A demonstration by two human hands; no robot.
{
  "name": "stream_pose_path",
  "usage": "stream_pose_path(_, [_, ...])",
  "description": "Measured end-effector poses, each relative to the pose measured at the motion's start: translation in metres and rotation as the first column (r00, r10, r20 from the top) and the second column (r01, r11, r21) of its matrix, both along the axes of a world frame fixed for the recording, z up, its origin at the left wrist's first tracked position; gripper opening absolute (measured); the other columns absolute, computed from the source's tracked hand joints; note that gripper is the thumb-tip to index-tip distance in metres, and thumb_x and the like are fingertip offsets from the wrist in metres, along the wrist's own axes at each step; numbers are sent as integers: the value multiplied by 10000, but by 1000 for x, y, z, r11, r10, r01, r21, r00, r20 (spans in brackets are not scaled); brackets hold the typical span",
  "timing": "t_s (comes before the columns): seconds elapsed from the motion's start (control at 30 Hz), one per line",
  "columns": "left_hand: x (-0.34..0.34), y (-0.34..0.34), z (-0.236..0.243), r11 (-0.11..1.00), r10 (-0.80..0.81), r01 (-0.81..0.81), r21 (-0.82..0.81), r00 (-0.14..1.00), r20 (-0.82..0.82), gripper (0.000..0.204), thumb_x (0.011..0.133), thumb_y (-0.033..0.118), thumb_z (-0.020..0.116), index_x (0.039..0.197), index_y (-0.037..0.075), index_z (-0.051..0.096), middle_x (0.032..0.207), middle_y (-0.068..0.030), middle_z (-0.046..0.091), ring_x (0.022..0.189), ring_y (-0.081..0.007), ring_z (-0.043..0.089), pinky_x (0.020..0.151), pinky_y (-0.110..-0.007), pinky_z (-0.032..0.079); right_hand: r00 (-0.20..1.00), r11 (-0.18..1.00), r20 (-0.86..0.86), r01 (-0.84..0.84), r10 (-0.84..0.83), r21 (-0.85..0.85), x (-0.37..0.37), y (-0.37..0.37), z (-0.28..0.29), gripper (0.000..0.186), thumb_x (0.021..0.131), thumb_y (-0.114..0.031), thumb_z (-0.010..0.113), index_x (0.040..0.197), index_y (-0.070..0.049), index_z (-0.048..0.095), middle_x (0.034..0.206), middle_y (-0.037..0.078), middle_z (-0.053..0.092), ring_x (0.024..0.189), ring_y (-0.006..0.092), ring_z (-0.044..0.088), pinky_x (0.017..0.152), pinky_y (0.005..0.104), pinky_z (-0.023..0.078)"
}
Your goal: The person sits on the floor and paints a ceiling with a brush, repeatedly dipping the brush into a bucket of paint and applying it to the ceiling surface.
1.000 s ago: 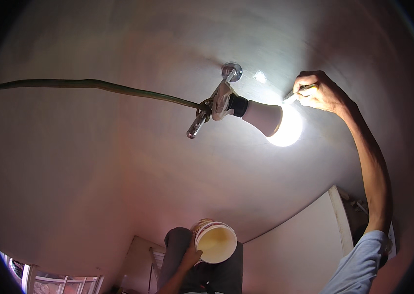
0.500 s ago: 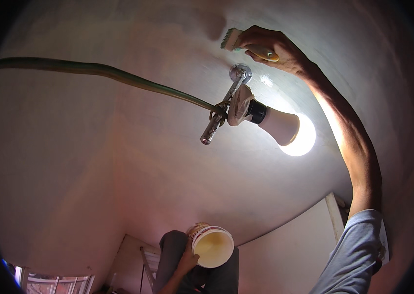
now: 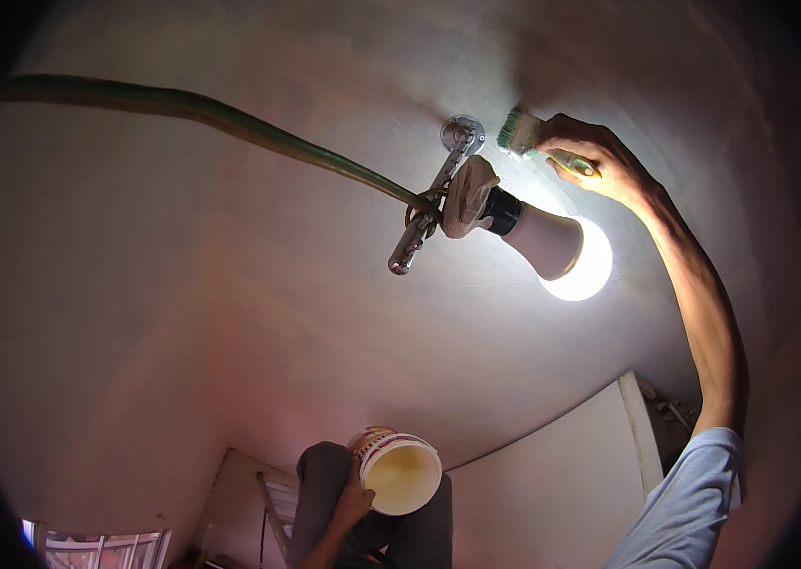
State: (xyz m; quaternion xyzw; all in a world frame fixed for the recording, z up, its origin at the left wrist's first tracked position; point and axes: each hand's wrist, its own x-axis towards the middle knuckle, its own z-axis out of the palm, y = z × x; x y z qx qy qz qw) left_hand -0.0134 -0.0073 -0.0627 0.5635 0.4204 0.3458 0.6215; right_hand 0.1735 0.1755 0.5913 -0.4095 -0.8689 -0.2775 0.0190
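My right hand (image 3: 604,159) is raised, fingers closed round the handle of a flat paintbrush (image 3: 518,133) with greenish bristles. The bristles are at the pale ceiling (image 3: 344,313), just right of a round metal mount (image 3: 462,133); whether they touch it I cannot tell. Low in the view, my left hand (image 3: 355,498) grips the rim of a white bucket (image 3: 401,474), tilted so that its pale yellowish inside shows. The bucket is in front of my legs in dark trousers (image 3: 318,484).
From the mount hangs a metal rod (image 3: 410,245) carrying a lit bulb (image 3: 579,261) close to my right forearm. A green-brown cable (image 3: 220,116) runs left from it. A ladder (image 3: 277,503), a barred window (image 3: 102,550) and a white panel (image 3: 552,465) stand lower down.
My right hand and the paintbrush have moved right and somewhat down, from above the mount to its right side. My left hand still holds the bucket; the whole view has shifted slightly.
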Motion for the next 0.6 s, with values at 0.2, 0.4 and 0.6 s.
stream_pose_path(0.2, [1, 4, -7, 1000, 5, -5, -2, 999, 47, 867, 775, 28, 545, 1533, -44, 130, 1508, -325, 336, 1424, -392, 354, 1171, -378, 279, 972, 995, 225, 45, -65, 93, -27, -20, 20, 214, 680, 69, 683, 834, -63, 616, 845, 36, 637, 743, 240, 640, 651, 344, 506])
stream_pose_path(0.4, [-4, 0, 6, 999, 28, -32, 35, 995, 94, 864, 766, 19, 542, 1526, -50, 138, 1475, -322, 379, 1391, -384, 403, 1153, -381, 312, 931, 946, 204, 266, -302, 184, -76, 0, 46, 164, 694, 56, 692, 795, -58, 631, 840, 43, 652, 766, 223, 654, 710, 344, 529])
stream_pose_path(0.6, [-6, 0, 7, 999, -9, 6, 41, 997, 81, 912, 765, 39, 553, 1551, -11, 93, 1476, -318, 388, 1367, -388, 434, 1133, -380, 343, 914, 942, 289, 210, -285, 263, -124, 41, 49, 294, 671, -3, 723, 957, -64, 693, 974, 130, 697, 968, 305, 674, 901, 392, 543])
